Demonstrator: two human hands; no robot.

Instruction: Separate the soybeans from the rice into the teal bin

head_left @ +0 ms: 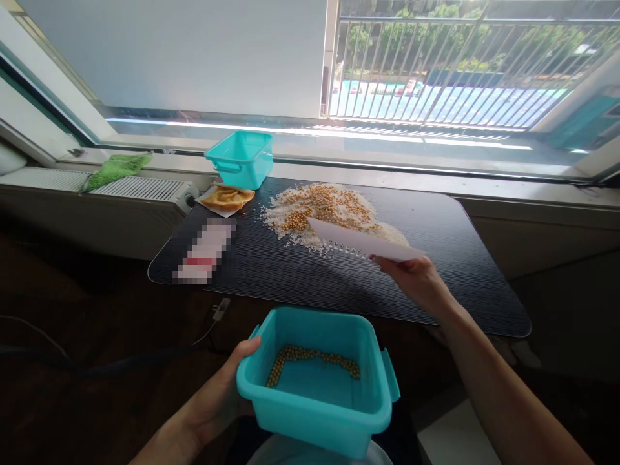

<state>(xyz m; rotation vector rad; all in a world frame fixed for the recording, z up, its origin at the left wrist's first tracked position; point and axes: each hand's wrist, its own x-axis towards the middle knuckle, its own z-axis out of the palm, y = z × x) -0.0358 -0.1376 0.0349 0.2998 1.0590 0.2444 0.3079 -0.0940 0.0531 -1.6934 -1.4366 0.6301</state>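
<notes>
My left hand [227, 387] grips the left side of a turquoise plastic bin [314, 413], thumb over its rim. Inside it, yellowish dried peas or soybeans [310, 354] line the far and left edges of the floor. My right hand [411, 278] pinches a white sheet of paper [363, 242] with a perforated edge. The sheet is tilted over the near side of a spread pile of white rice [387, 232] mixed with golden beans [329, 201] on the dark table [271, 271]. Part of the pile is hidden behind the sheet.
A second turquoise bin [242, 158] stands at the table's far left, by the window sill. In front of it lies a yellow-orange packet [227, 199]. A blurred-out flat item [206, 252] is at the left edge. A green cloth [119, 170] rests on the radiator [145, 189].
</notes>
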